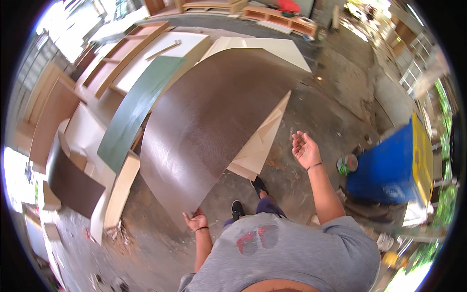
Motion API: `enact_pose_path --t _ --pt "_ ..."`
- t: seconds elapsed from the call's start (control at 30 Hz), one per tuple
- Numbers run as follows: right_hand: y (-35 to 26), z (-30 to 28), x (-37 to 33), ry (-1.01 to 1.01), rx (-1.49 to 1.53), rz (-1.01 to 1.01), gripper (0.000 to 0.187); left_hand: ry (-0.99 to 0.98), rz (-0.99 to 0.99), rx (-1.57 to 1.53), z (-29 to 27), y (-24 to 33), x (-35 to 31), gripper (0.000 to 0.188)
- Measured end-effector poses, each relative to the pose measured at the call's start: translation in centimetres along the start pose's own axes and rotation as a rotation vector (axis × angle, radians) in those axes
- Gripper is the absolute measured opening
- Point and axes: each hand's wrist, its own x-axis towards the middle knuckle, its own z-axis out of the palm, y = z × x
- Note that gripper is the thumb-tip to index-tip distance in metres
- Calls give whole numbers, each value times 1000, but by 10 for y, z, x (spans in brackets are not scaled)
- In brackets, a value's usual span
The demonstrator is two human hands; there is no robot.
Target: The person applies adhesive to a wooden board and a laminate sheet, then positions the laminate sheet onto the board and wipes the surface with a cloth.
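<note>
A large dark brown laminate sheet (209, 107) bows upward in front of me, lying over pale wooden panels. My left hand (196, 220) grips the sheet's near corner, fingers wrapped at its edge. Off to the right, my right hand (306, 150) is raised in the air, palm up with fingers loosely curled and apart, touching nothing. Between the sheet and that hand, a pale wooden frame panel (262, 141) shows from under the sheet's right edge. Left of the sheet leans a long green strip (138, 109).
A blue bin (382, 163) with a yellow rim stands at right, a paint can (347, 164) beside it. A smaller brown curved sheet (73, 182) and wooden boards (121, 190) are at left. Farther back are a white-topped panel (168, 53) and an orange-brown shelf unit (279, 19).
</note>
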Motion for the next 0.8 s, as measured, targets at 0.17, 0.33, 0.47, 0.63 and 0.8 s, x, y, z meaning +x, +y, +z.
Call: enact_pose_path --t 0.17,0.33,0.47,0.63,0.8 --pt "-53 -18 171 183 -134 6 51 68 304 92 82 27 -47 27" --pt "-81 -29 286 126 -204 -90 68 -89 508 177 167 27 -100 35" --pt "-111 -46 327 24 -195 -173 69 -207 623 207 201 41 -107 31" --pt "-110 12 319 93 -342 -112 56 -146 753 184 202 32 -155 28" --pt "-146 28 369 -233 -279 -43 47 -117 822 121 191 18 -165 25"
